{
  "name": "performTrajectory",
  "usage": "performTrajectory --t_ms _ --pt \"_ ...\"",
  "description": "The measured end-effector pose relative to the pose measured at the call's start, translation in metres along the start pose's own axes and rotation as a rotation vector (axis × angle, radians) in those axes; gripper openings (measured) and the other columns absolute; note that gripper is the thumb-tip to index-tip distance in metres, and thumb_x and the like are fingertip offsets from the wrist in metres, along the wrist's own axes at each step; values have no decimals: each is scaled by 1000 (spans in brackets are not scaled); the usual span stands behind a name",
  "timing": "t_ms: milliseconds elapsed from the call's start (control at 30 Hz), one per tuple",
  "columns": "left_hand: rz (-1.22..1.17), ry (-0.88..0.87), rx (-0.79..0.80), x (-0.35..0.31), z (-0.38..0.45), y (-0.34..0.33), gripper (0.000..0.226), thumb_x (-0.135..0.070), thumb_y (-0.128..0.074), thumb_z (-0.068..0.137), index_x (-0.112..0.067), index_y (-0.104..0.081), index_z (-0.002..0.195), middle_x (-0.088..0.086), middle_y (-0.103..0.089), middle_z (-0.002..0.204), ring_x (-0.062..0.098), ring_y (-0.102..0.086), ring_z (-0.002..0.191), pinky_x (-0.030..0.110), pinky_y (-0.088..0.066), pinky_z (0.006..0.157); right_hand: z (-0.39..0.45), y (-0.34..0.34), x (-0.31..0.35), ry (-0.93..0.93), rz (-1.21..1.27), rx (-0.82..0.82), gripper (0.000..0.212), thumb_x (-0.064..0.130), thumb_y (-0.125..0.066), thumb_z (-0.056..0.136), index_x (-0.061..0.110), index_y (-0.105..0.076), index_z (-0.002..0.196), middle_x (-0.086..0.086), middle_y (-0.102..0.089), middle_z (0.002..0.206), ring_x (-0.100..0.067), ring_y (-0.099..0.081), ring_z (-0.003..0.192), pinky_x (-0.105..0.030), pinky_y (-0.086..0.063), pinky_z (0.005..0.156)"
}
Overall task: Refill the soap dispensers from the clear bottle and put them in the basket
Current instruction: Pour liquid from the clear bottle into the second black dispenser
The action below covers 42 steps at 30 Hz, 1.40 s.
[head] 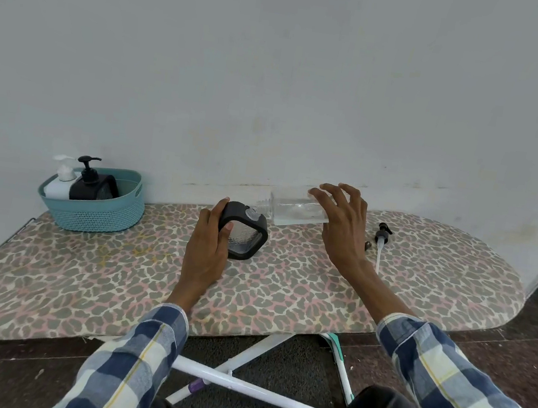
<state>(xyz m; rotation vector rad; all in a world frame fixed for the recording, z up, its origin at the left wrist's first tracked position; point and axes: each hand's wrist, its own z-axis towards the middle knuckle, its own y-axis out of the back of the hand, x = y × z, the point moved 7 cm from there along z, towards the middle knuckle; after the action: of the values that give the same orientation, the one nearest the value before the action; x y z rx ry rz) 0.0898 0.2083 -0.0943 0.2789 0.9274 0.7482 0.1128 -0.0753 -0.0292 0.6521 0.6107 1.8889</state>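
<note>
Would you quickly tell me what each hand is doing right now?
Left hand: grips the black square dispenser.
Right hand: holds the tilted clear bottle by its base.

text: none legible — dispensers, clear bottle, basket | labels: none readable

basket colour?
Teal, woven-look plastic basket; the head view shows it, at the board's left end.

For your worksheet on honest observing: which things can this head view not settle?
- Liquid level in the black dispenser: left hand covers its side.
- Clear bottle base: behind the right hand.
- Basket contents: lower parts hidden by its wall.
- Small dark item near the loose pump: too small.
</note>
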Motion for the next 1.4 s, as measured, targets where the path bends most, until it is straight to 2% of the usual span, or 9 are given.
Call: performTrajectory --t_ms 1067,1400 --pt "10 -1 0 0 -1 0 50 -45 -36 116 -34 -32 165 -2 -49 144 17 -58 117 36 -56 89 1 0 0 5 -7 -3 87 -27 -66 67 25 -63 136 2 -60 142 -32 -45 138 -44 -40 99" --pt "11 2 1 0 -1 -1 51 -45 -35 116 -33 -32 165 -1 -50 144 14 -56 115 31 -51 88 1 0 -1 9 -11 -1 89 -27 -62 66 25 -63 137 2 -60 142 -33 -45 139 -46 -40 100"
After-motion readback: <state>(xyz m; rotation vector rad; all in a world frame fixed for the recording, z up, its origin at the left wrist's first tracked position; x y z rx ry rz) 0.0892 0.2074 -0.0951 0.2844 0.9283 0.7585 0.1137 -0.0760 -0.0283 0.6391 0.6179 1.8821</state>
